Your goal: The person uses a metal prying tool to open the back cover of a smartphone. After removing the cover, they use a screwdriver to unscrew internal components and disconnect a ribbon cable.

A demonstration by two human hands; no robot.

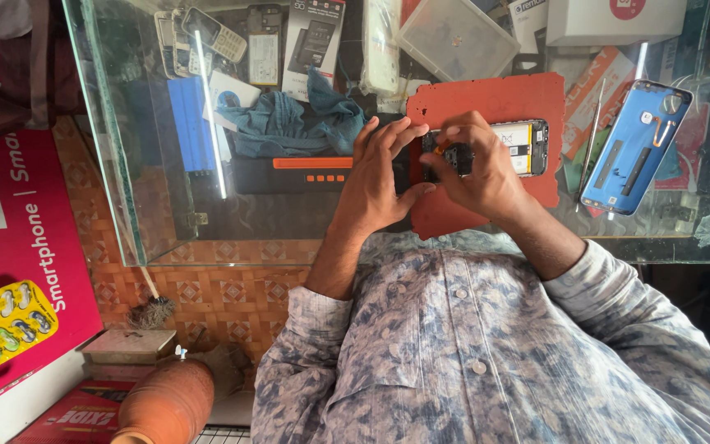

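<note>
In the middle of the frame, the opened phone (513, 146) lies on the red mat (486, 103). Its blue back cover (634, 146) is already off at right. The left hand (375, 177) steadies it with flat fingers; the right hand (477, 164) pinches a small orange part inside.

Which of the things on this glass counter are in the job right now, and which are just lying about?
In hand:
- opened phone, back off
- red mat under it
- left hand and right hand, both on the phone

Lying about:
- blue back cover
- tweezers
- teal cloth
- clear plastic lid
- old keypad phones
</note>
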